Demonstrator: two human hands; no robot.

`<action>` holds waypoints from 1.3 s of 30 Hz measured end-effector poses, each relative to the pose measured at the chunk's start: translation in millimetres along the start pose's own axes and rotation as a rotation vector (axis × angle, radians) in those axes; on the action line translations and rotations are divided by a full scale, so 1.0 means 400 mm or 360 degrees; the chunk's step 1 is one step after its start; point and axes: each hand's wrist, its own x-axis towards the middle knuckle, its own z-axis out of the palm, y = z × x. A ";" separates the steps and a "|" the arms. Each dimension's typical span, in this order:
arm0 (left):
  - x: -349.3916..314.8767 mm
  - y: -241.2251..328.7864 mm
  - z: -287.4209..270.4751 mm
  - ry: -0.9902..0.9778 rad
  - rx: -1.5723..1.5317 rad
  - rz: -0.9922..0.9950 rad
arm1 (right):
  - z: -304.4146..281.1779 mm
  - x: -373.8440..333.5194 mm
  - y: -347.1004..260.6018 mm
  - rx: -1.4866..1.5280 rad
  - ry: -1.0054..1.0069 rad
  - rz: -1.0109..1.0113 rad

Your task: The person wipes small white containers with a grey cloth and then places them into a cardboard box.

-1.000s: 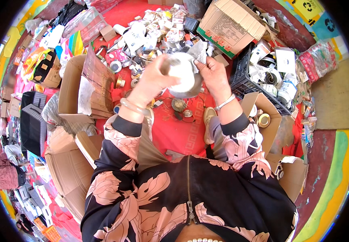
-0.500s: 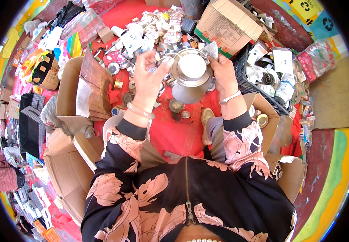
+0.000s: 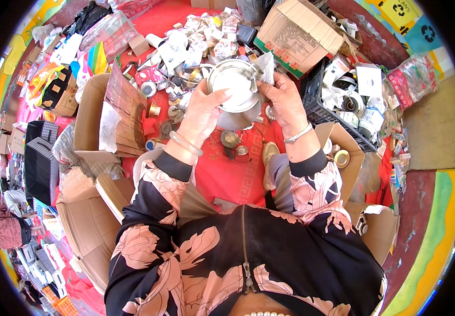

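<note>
A round silver light fixture [image 3: 233, 87] with a pale disc inside its rim and a coiled spring on its right side is held up in front of me. My left hand [image 3: 202, 113] is closed on its left edge, the thumb lying over the rim. On the other side, my right hand [image 3: 285, 102] pinches its right edge, together with a crumpled piece of clear, silvery plastic wrap [image 3: 265, 66]. Below the rim, the fixture's smooth grey body shows in part. The fingers of both hands are partly hidden behind it.
Beyond my hands lies a heap of small boxes and lamp parts [image 3: 206, 42] on a red cloth [image 3: 222, 179]. A black crate [image 3: 338, 113] of white and black parts stands right, near a tilted carton [image 3: 298, 39]. Open cardboard boxes [image 3: 88, 226] flank my legs.
My left hand has moved in from beside the fixture and closed on its left edge. The fixture has shifted slightly left and tilted, with my right hand still on it.
</note>
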 end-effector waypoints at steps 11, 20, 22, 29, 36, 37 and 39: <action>-0.003 0.019 0.027 -0.0082 0.0252 0.0082 | -0.009 0.010 0.039 -0.0747 0.0251 -0.0705; 0.005 0.028 -0.023 -0.0091 0.0644 0.0002 | -0.124 0.036 -0.037 -0.1372 -0.0038 -0.0239; 0.000 0.041 -0.021 -0.0111 0.0867 -0.0073 | -0.131 0.032 -0.048 -0.1098 0.0142 -0.0268; -0.011 0.020 -0.009 -0.0297 0.1426 -0.0249 | -0.062 0.011 -0.039 -0.1098 -0.0509 -0.0135; -0.014 0.024 -0.006 -0.0713 0.1555 -0.0415 | -0.019 0.009 0.003 -0.1074 -0.0621 -0.0047; -0.017 0.024 0.000 -0.0691 0.1573 -0.0413 | -0.020 0.013 0.005 -0.1196 -0.0657 -0.0080; -0.022 0.025 0.008 -0.0644 0.1612 -0.0407 | -0.017 0.016 -0.004 -0.1439 -0.0729 -0.0149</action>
